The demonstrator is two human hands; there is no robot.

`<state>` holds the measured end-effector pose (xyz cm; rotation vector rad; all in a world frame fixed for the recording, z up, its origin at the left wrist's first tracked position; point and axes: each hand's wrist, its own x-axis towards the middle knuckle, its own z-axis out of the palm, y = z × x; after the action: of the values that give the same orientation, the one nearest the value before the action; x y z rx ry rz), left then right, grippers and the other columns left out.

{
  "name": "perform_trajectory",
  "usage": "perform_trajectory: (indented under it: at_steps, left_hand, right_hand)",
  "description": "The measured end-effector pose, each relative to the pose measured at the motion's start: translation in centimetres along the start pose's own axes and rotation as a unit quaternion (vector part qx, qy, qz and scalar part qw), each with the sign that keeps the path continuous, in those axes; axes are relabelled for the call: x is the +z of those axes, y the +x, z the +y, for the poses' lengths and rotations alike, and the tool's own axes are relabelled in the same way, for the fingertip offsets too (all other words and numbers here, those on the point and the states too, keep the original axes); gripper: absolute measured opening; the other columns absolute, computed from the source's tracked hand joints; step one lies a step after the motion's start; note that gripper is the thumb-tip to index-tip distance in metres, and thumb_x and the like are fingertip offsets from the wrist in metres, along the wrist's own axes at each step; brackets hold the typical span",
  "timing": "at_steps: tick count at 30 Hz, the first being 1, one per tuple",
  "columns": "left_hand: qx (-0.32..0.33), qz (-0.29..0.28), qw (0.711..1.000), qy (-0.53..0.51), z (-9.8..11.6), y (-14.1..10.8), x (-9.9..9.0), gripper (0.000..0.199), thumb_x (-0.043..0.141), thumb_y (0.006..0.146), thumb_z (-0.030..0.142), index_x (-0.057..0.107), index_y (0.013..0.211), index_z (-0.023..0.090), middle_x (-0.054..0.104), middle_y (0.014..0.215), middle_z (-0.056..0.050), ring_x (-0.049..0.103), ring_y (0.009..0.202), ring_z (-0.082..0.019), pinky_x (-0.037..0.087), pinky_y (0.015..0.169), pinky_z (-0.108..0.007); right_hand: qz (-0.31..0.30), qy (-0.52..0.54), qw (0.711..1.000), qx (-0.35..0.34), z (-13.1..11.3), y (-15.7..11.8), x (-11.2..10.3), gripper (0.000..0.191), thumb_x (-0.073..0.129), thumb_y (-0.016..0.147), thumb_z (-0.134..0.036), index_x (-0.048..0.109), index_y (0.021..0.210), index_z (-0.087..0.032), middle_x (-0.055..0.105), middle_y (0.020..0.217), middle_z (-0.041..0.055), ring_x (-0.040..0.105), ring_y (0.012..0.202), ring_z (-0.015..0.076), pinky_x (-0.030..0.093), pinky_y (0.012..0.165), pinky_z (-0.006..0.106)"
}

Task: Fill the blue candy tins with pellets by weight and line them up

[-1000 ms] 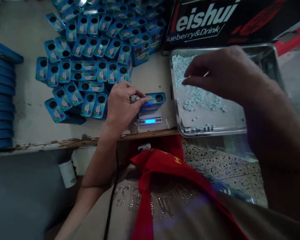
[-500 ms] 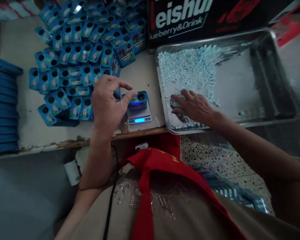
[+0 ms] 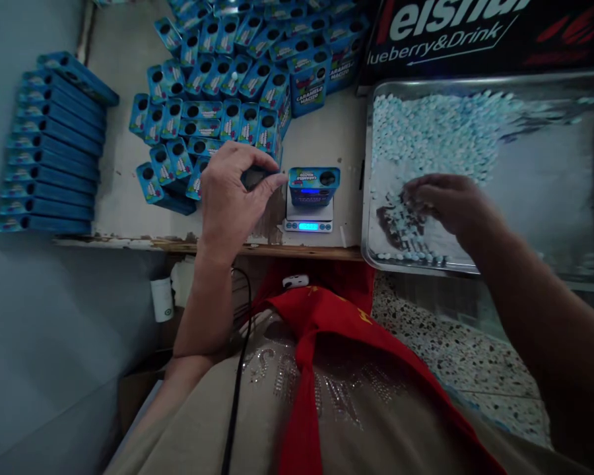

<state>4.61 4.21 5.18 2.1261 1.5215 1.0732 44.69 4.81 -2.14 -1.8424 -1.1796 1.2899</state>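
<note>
A blue box (image 3: 313, 188) lettered "Caramelo Macizo", with a dark round spot on top, stands on a small digital scale (image 3: 309, 225) with a lit blue display. Just left of the box is my left hand (image 3: 235, 191), its thumb and index finger curved with a gap between them. My right hand (image 3: 448, 201) is over the left part of a metal tray (image 3: 369, 191), fingertips drawn together and slightly blurred; what they hold is hidden. Small pale-blue candies (image 3: 435, 135) cover the tray's far left area, and a few lie under my fingers.
Many similar blue boxes (image 3: 230, 115) stand grouped on the white table (image 3: 113, 198). At the far left is a stacked row of blue boxes (image 3: 54, 152). A black carton (image 3: 455, 39) stands behind the tray. The table's worn wooden edge (image 3: 262, 251) runs before me.
My view has swung left, shifting everything rightward. My right hand has gone from spread fingers low among the candies to gathered fingertips. My left hand stays beside the box on the scale.
</note>
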Motion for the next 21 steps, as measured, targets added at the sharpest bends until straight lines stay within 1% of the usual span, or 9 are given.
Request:
perform_trajectory:
  at_steps: [2, 4, 6, 8, 10, 13, 16, 19, 21]
  left_hand:
    - [-0.005, 0.001, 1.0, -0.008, -0.6, 0.0, -0.5, 0.007, 0.089, 0.103, 0.034, 0.082, 0.102, 0.034, 0.082, 0.115, -0.003, 0.074, 0.118, -0.031, 0.061, 0.111, -0.055]
    - [-0.01, 0.004, 1.0, -0.021, -1.6, 0.0, -0.6, 0.012, 0.09, 0.102, 0.042, 0.082, 0.101, 0.034, 0.082, 0.114, -0.003, 0.073, 0.116, -0.031, 0.06, 0.109, -0.055]
    - [-0.015, -0.006, 0.999, -0.038, -2.6, 0.0, -0.3, 0.023, 0.092, 0.101, 0.054, 0.082, 0.1, 0.034, 0.082, 0.114, -0.003, 0.071, 0.114, -0.032, 0.06, 0.106, -0.055]
    - [-0.016, -0.028, 0.998, -0.055, -3.4, 0.1, 0.2, 0.032, 0.094, 0.096, 0.064, 0.082, 0.101, 0.034, 0.083, 0.115, -0.003, 0.07, 0.113, -0.032, 0.059, 0.103, -0.054]
    - [-0.015, -0.042, 0.997, -0.07, -3.7, 0.1, 0.7, 0.036, 0.096, 0.094, 0.066, 0.082, 0.102, 0.034, 0.083, 0.116, -0.002, 0.07, 0.112, -0.031, 0.059, 0.103, -0.052]
    - [-0.004, -0.042, 0.996, -0.078, -3.2, -0.2, 0.7, 0.029, 0.093, 0.098, 0.058, 0.082, 0.108, 0.034, 0.082, 0.118, -0.002, 0.072, 0.113, -0.029, 0.06, 0.103, -0.048]
    - [0.015, -0.036, 0.996, -0.078, -2.8, -0.5, 0.5, 0.019, 0.092, 0.101, 0.043, 0.082, 0.113, 0.032, 0.082, 0.119, -0.004, 0.075, 0.112, -0.027, 0.063, 0.102, -0.045]
    - [0.007, -0.033, 0.995, -0.099, -2.9, -1.1, 1.3, 0.023, 0.094, 0.1, 0.036, 0.081, 0.117, 0.029, 0.081, 0.12, -0.004, 0.077, 0.112, -0.026, 0.065, 0.103, -0.043]
    - [-0.025, -0.029, 0.99, -0.134, -3.1, -1.6, 2.9, 0.033, 0.096, 0.099, 0.034, 0.077, 0.126, 0.028, 0.08, 0.128, -0.004, 0.078, 0.122, -0.028, 0.066, 0.111, -0.045]
  right_hand:
    - [-0.013, 0.136, 0.988, 0.07, -0.5, 0.1, -1.1, 0.012, 0.075, 0.081, -0.019, 0.069, 0.089, -0.026, 0.064, 0.082, 0.0056, 0.044, 0.065, 0.0175, 0.035, 0.06, 0.034]
    - [-0.013, 0.199, 0.974, 0.105, -0.7, -0.1, -1.5, 0.008, 0.073, 0.089, -0.021, 0.067, 0.087, -0.026, 0.061, 0.081, 0.0062, 0.04, 0.063, 0.017, 0.034, 0.058, 0.035]
    - [-0.022, 0.207, 0.971, 0.115, -0.8, -0.6, -1.1, 0.007, 0.073, 0.093, -0.023, 0.068, 0.088, -0.025, 0.061, 0.082, 0.0076, 0.044, 0.064, 0.0177, 0.036, 0.058, 0.036]
    - [-0.04, 0.188, 0.975, 0.113, -1.1, -1.3, -0.2, 0.01, 0.08, 0.09, -0.02, 0.071, 0.088, -0.024, 0.065, 0.084, 0.0087, 0.047, 0.065, 0.0171, 0.038, 0.058, 0.036]
    - [-0.067, 0.158, 0.98, 0.099, -1.9, -2.0, 0.8, 0.014, 0.085, 0.086, -0.017, 0.072, 0.089, -0.022, 0.068, 0.085, 0.0081, 0.049, 0.066, 0.0154, 0.039, 0.058, 0.032]
    - [-0.099, 0.076, 0.99, 0.061, -4.4, -2.6, 1.9, 0.017, 0.088, 0.092, -0.021, 0.071, 0.091, -0.021, 0.068, 0.081, 0.0048, 0.049, 0.063, 0.0125, 0.037, 0.057, 0.027]
    - [-0.108, 0.03, 0.993, 0.046, -7.3, -2.5, 2.5, 0.022, 0.085, 0.1, -0.026, 0.068, 0.088, -0.021, 0.064, 0.077, 0.0024, 0.041, 0.059, 0.0104, 0.033, 0.056, 0.027]
    - [-0.103, 0.093, 0.988, 0.064, -8.9, -2.0, 2.9, 0.021, 0.083, 0.095, -0.022, 0.064, 0.086, -0.022, 0.062, 0.077, 0.0007, 0.039, 0.058, 0.0094, 0.029, 0.056, 0.028]
    - [-0.085, 0.137, 0.984, 0.08, -8.7, -1.6, 3.1, 0.02, 0.08, 0.091, -0.018, 0.062, 0.085, -0.023, 0.061, 0.076, -0.0004, 0.039, 0.057, 0.0089, 0.027, 0.057, 0.028]
